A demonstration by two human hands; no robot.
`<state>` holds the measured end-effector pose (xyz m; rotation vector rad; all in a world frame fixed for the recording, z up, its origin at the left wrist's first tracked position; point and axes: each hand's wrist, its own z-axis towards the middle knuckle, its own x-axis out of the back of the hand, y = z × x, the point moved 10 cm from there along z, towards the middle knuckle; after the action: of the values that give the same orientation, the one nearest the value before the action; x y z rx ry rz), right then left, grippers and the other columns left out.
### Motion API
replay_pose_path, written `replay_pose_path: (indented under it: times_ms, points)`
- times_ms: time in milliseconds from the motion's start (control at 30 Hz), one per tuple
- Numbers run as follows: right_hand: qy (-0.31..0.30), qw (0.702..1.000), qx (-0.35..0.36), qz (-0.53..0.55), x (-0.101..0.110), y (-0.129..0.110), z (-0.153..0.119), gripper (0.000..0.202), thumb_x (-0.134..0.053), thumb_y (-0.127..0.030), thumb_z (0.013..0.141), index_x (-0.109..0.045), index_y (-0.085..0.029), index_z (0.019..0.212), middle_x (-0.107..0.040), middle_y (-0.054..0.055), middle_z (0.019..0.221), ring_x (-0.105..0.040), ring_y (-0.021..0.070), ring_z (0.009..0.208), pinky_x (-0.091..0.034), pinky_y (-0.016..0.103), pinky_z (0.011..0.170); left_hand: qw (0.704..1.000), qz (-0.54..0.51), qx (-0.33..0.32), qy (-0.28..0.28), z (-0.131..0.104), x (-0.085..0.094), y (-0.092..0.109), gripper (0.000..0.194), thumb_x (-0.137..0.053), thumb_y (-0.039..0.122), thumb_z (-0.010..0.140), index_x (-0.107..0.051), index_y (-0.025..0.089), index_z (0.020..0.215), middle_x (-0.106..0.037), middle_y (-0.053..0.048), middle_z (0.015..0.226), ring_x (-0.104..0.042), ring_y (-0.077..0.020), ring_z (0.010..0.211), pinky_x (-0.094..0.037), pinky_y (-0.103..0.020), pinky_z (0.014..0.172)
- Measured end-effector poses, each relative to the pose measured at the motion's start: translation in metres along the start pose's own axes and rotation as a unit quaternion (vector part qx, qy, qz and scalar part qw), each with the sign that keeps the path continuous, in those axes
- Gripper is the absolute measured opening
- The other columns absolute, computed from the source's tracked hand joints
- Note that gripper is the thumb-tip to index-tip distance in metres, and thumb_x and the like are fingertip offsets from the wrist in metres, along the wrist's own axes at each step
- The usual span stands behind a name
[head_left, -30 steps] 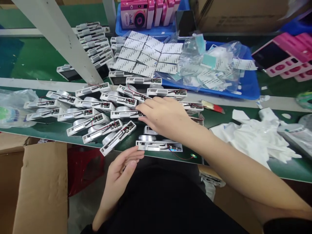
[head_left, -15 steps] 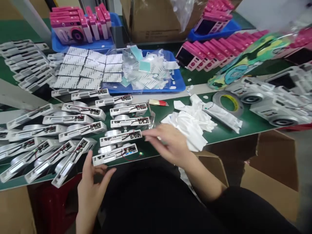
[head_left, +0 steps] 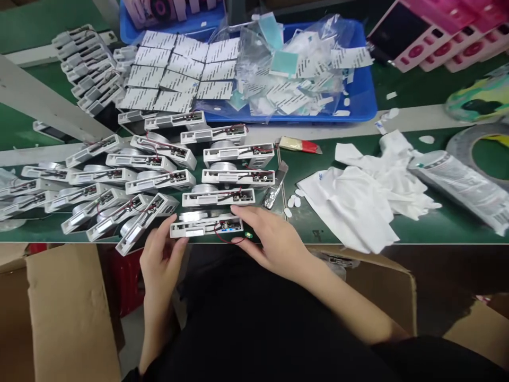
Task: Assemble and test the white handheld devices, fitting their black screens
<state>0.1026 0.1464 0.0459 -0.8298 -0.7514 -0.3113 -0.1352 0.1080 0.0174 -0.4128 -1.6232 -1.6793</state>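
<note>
The nearest open white camera housing (head_left: 207, 228) lies along the table's front edge, its wires and circuit parts showing. My left hand (head_left: 161, 260) has its thumb and forefinger around the housing's left end. At the other end, my right hand (head_left: 278, 241) straddles the housing, forefinger behind and thumb in front. A thin red wire runs out of the housing to a small LED board (head_left: 248, 234) beside the right thumb. Just behind sits another open camera housing (head_left: 218, 198), close to the right forefinger.
More open housings (head_left: 131, 201) stand in rows to the left. Behind them is a blue tray (head_left: 368, 101) with stickers and plastic film. White cloth (head_left: 353, 201), a tube-shaped packet (head_left: 461, 185), a tape roll (head_left: 477, 148) and a red-and-yellow tool (head_left: 300, 145) lie to the right.
My right hand has come left and down onto the right end of the nearest housing. My left hand has closed in on its left end. The view has tilted down and moved closer.
</note>
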Motion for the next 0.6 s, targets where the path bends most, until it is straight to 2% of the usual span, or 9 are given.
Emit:
replay_pose_path:
  times_ms: [133,300,500,600]
  points:
    - [0.035,0.998,0.045,-0.025,-0.003,-0.004,-0.006,0.028,-0.053,-0.016,0.105,-0.065,-0.025,0.129,-0.075,0.011,0.125,-0.076,0.0211,0.1,-0.063,0.031,0.076,0.999,0.013,-0.044,0.016,0.003,0.002,0.008,0.036,-0.072,0.044,0.096,-0.074,0.028,0.128,-0.074,-0.003,0.107,-0.068,-0.0183,0.089,-0.055,-0.026,0.069]
    - [0.04,0.996,0.059,-0.057,-0.001,-0.006,-0.007,0.035,-0.049,-0.01,0.104,-0.071,-0.027,0.126,-0.076,0.008,0.118,-0.074,0.0181,0.098,-0.058,0.026,0.074,0.997,0.013,-0.077,0.012,0.005,-0.001,0.017,0.034,-0.07,0.042,0.099,-0.074,0.028,0.13,-0.076,-0.004,0.115,-0.07,-0.018,0.092,-0.057,-0.027,0.072]
    - [0.033,0.994,0.065,-0.085,-0.001,-0.007,-0.006,0.04,-0.055,-0.004,0.099,-0.073,-0.03,0.124,-0.077,0.004,0.116,-0.072,0.0158,0.096,-0.053,0.023,0.072,0.997,-0.003,-0.082,0.004,0.004,-0.003,0.016,0.035,-0.07,0.039,0.1,-0.072,0.03,0.134,-0.076,-0.004,0.123,-0.074,-0.0195,0.103,-0.06,-0.026,0.077]
    - [0.029,0.994,0.065,-0.083,-0.003,-0.006,-0.007,0.042,-0.053,-0.003,0.098,-0.073,-0.029,0.123,-0.076,0.005,0.116,-0.072,0.0142,0.091,-0.049,0.022,0.066,0.996,-0.013,-0.087,-0.005,0.003,-0.005,0.014,0.036,-0.07,0.04,0.101,-0.071,0.031,0.136,-0.077,-0.004,0.125,-0.074,-0.0193,0.103,-0.06,-0.025,0.075]
